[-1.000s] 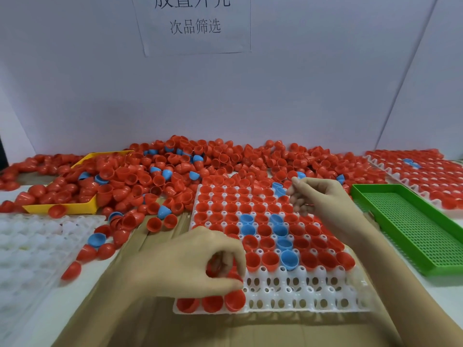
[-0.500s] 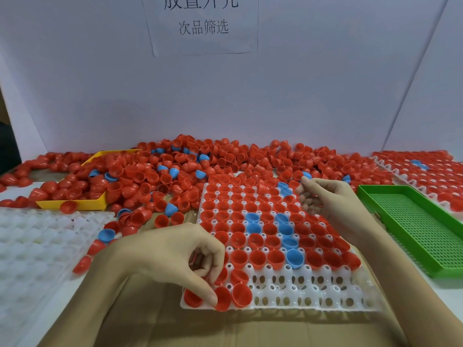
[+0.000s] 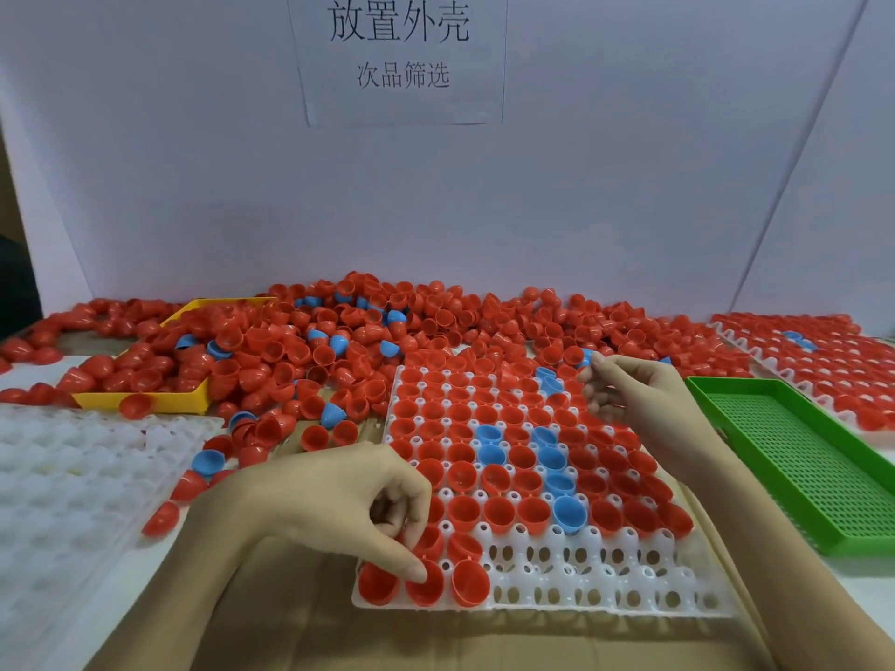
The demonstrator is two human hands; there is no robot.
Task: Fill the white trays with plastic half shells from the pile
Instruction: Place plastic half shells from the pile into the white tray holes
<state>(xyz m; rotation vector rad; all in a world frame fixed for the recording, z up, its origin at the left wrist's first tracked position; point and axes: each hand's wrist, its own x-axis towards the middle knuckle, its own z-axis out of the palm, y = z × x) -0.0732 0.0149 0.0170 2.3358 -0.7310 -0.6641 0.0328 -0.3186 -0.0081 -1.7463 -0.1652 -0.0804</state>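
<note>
The white tray (image 3: 605, 610) lies in front of me, its far rows filled with red and a few blue half shells. The two nearest rows are mostly bare sockets. My left hand (image 3: 310, 506) is at the tray's near-left corner with its fingers curled. Its thumb and fingers pinch a red half shell (image 3: 426, 587) sitting in the front row, between two other red ones. My right hand (image 3: 639, 399) hovers over the tray's far-right corner at the edge of the shell pile (image 3: 436, 326). Its curled fingertips pinch a blue half shell (image 3: 586, 356), which is mostly hidden.
A second, bare white tray (image 3: 72, 481) lies at the left. A yellow tray (image 3: 145, 402) is buried in shells at the back left. A green perforated tray (image 3: 799, 457) sits to the right, with a filled tray (image 3: 823, 360) beyond it. Brown cardboard (image 3: 315, 636) lies under the centre tray.
My left hand has set a red shell into the front row and shifted slightly left. My right hand stays at the far-right corner. My view has tilted up a little.
</note>
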